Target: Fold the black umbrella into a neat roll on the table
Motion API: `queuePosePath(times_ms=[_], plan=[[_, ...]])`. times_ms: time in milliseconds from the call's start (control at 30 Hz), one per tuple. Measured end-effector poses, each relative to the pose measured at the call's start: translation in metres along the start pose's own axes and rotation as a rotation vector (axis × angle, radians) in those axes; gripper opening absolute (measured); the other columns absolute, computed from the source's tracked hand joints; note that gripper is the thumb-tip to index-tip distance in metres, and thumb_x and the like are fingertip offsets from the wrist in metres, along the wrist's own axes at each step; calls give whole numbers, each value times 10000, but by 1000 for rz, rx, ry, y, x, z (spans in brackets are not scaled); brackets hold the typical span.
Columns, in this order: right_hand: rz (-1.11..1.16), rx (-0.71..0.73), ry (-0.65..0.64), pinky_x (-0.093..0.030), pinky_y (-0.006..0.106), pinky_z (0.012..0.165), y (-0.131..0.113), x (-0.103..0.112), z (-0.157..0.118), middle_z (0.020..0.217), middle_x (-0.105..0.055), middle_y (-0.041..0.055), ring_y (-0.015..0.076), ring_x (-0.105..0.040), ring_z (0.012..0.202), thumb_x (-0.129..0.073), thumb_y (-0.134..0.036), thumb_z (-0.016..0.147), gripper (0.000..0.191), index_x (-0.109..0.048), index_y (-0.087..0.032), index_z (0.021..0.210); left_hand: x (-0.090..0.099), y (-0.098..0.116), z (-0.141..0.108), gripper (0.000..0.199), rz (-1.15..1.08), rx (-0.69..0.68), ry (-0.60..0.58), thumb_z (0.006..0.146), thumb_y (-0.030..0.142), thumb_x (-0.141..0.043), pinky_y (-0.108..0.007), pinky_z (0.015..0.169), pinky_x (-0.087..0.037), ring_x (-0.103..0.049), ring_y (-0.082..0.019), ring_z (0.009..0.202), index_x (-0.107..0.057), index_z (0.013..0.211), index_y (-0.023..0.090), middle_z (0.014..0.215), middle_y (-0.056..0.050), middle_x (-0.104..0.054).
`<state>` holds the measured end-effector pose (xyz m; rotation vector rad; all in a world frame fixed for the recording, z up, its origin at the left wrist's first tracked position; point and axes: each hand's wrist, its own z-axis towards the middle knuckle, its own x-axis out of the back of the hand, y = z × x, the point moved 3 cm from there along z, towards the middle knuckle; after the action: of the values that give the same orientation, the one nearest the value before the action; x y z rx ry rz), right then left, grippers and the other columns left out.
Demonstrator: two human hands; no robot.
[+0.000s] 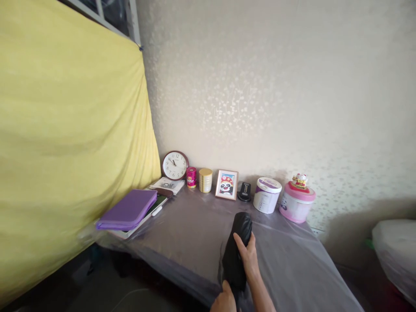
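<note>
A black folded umbrella (234, 260) is held at a slant over the front part of the table, its rounded end pointing away from me. My right hand (249, 256) wraps around its right side, thumb and fingers closed on the dark fabric. Down at the near end, my left hand (225, 299) grips the umbrella with curled fingers. The lower edge of the picture cuts off part of that hand and the umbrella's near tip.
A grey-covered table (191, 234) stands against the wall. Along its back are a clock (175, 165), a pink can (191, 177), a yellow tin (205, 180), a panda picture (226, 185), and two tubs (267, 196). A purple case (128, 210) lies left, by a yellow curtain (71, 130).
</note>
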<state>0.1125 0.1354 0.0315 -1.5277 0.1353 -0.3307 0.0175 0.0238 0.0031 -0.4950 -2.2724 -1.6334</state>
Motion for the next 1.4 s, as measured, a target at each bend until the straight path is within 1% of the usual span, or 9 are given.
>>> queuePosePath(times_ms=[167, 300, 433, 567, 733, 833, 1033, 1233, 1400], plan=[[472, -212, -174, -501, 327, 694, -19, 13, -19, 901, -668, 45, 227, -633, 784, -663, -483, 612, 671, -477, -167, 1175, 4, 16, -18, 369, -61, -76, -147, 681, 353, -552, -271, 727, -404, -579, -186, 812, -538, 982, 139, 842, -66, -619], [594, -276, -192, -508, 305, 608, -25, 20, -27, 838, -680, 37, 203, -639, 673, -654, -489, 625, 655, -501, -166, 1174, -8, 25, -36, 400, -696, -50, -457, 688, 420, -458, -222, 587, -367, -482, -95, 540, -510, 966, 138, 567, 27, -526], [441, -261, -186, -503, 305, 706, -24, 22, -23, 964, -666, 30, 212, -634, 811, -638, -497, 644, 680, -452, -215, 1234, -22, 13, -29, 324, -514, 70, -333, 626, 279, -528, -216, 561, -368, -482, -96, 519, -515, 931, 172, 555, 45, -524], [215, -55, -43, -389, 312, 926, -30, 24, -21, 1191, -562, 38, 219, -508, 1090, -581, -513, 690, 700, -374, -232, 1297, -24, 0, -13, 523, -186, -37, -81, 667, 236, -531, -237, 765, -407, -576, -179, 914, -418, 1172, 158, 997, -69, -616], [132, -9, 39, -361, 316, 953, -32, 20, -26, 1238, -519, 43, 226, -472, 1125, -590, -513, 678, 742, -340, -234, 1319, -18, -9, -9, 662, 272, 22, -43, 762, 267, -449, -300, 787, -404, -571, -254, 973, -190, 1318, 19, 1032, -188, -594], [278, -84, -5, -450, 307, 847, -29, 20, -28, 1140, -584, 36, 221, -558, 1004, -613, -505, 665, 689, -408, -238, 1266, -7, 3, -17, 626, 158, -57, -48, 715, 273, -500, -291, 787, -401, -568, -240, 950, -297, 1266, 56, 999, -160, -604], [606, -242, -241, -520, 309, 612, -32, 19, -36, 801, -664, 36, 200, -640, 685, -584, -541, 688, 586, -494, -177, 1138, -3, 27, -34, 411, -443, -37, -388, 675, 259, -487, -232, 571, -400, -529, -119, 549, -473, 1074, 165, 583, 40, -549], [400, -118, -157, -512, 278, 606, -38, 20, -38, 775, -669, 6, 183, -622, 664, -625, -537, 641, 602, -512, -201, 1128, -13, 0, -14, 754, -41, -30, -21, 650, 167, -531, -216, 738, -403, -597, -169, 886, -188, 1320, 133, 965, -75, -627], [390, -150, -116, -503, 269, 589, -29, 19, -38, 743, -658, -13, 171, -606, 628, -648, -528, 607, 637, -522, -208, 1144, -3, -5, -12, 856, 77, -33, -68, 657, 236, -543, -258, 696, -409, -610, -208, 831, -63, 1347, 76, 894, -106, -637]])
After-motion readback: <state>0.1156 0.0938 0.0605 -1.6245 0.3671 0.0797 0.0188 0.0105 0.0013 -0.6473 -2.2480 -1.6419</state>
